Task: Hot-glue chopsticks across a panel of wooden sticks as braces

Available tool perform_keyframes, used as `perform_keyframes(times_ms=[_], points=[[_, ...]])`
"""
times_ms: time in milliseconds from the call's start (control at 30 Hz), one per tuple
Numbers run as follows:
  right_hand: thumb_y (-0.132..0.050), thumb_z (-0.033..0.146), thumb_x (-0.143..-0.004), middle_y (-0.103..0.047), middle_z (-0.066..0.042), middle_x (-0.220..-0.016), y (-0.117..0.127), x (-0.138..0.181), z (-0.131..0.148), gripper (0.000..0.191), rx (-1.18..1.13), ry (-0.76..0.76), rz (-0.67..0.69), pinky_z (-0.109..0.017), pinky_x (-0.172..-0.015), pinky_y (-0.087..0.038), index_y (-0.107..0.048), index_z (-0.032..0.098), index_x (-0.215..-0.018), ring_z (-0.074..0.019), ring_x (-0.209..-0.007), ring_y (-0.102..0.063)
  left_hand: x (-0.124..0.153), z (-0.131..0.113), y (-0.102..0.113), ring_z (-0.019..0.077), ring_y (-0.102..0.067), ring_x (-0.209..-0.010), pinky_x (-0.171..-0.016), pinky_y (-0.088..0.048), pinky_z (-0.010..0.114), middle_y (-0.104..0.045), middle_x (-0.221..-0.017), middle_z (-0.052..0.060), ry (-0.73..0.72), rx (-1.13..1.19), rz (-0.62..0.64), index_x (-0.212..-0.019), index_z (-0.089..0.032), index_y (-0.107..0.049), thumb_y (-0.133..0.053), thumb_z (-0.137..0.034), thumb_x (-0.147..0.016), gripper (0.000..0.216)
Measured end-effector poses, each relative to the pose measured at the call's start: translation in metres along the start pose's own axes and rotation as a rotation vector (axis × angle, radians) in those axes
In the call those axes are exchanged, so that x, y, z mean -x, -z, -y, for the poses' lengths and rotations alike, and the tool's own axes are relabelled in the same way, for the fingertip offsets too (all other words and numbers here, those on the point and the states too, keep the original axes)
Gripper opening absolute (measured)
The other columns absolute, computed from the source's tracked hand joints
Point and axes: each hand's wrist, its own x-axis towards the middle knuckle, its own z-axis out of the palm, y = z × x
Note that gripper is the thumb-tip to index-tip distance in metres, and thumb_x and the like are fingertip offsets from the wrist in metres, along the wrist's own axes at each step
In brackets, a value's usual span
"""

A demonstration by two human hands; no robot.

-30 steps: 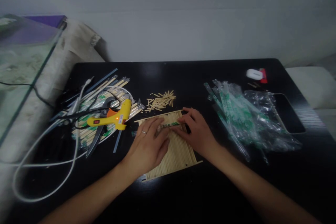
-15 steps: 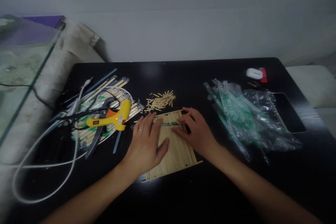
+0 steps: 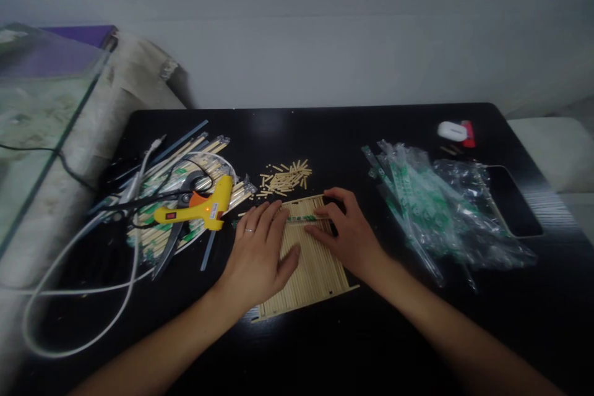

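Observation:
A panel of pale wooden sticks (image 3: 309, 266) laid side by side sits on the black table, with thin sticks across its top and bottom edges. Across its upper part lies a pair of chopsticks in a clear and green wrapper (image 3: 301, 219). My left hand (image 3: 260, 247), with a ring, rests over the panel's left side, its fingers stretched over the wrapper's left end and its thumb apart. On the right, my right hand (image 3: 346, 229) touches the wrapper's right end with curved fingers; thumb and forefinger are apart. Its fingertips partly hide that end.
Left stands a yellow glue gun (image 3: 197, 211) on wrapped chopsticks (image 3: 153, 241), beside scissors (image 3: 169, 247) and a white cable (image 3: 83, 343). Short cut stick pieces (image 3: 285, 177) lie behind the panel. Empty plastic wrappers (image 3: 422, 210), a phone (image 3: 513, 201) and a white case (image 3: 452, 131) are right.
Both hands keep nearly the same places on the panel and the wrapped chopsticks. The whole view has shifted very slightly.

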Motion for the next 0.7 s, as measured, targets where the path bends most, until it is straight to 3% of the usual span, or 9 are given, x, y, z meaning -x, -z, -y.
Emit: perform_keyframes(times_ms=[200,367,533,700], points=[[-0.066,0.038,-0.102,-0.063,-0.010,-0.111,-0.0002,-0.0014,0.0021,0.017,-0.026,0.060,0.006,-0.062,-0.110,-0.052,-0.063,0.024,-0.110,-0.0333,-0.129,-0.062,0.0000,0.0005,-0.0007,0.0414,-0.050,-0.138,-0.115,-0.040,0.063,-0.057,-0.148,0.024,-0.003,-0.003,0.000,-0.142,-0.007,-0.053,-0.058,-0.034,-0.099,0.051],[-0.069,0.038,-0.100,-0.060,-0.014,-0.124,-0.0006,0.0006,0.0030,0.020,-0.039,0.015,-0.013,-0.055,-0.104,-0.058,-0.064,0.022,-0.110,-0.0335,-0.131,-0.062,0.0007,0.0003,-0.0009,0.0414,-0.049,-0.139,-0.116,-0.039,0.063,-0.056,-0.149,0.024,0.014,0.016,0.013,-0.143,-0.009,-0.053,-0.060,-0.035,-0.097,0.053],[-0.069,0.038,-0.100,-0.060,-0.013,-0.112,-0.0007,0.0006,0.0021,0.020,-0.037,0.028,-0.011,-0.055,-0.101,-0.059,-0.063,0.021,-0.108,-0.0343,-0.133,-0.061,0.0005,0.0000,-0.0003,0.0412,-0.050,-0.139,-0.116,-0.039,0.062,-0.056,-0.150,0.023,0.015,0.012,0.019,-0.144,-0.009,-0.053,-0.059,-0.035,-0.098,0.053],[-0.069,0.039,-0.101,-0.062,-0.015,-0.114,-0.0025,0.0017,0.0023,0.019,-0.028,0.028,-0.027,-0.058,-0.101,-0.059,-0.064,0.022,-0.106,-0.0352,-0.132,-0.061,0.0003,0.0001,-0.0004,0.0418,-0.048,-0.138,-0.116,-0.038,0.063,-0.056,-0.149,0.024,0.007,-0.004,0.021,-0.143,-0.009,-0.053,-0.058,-0.034,-0.099,0.051]])
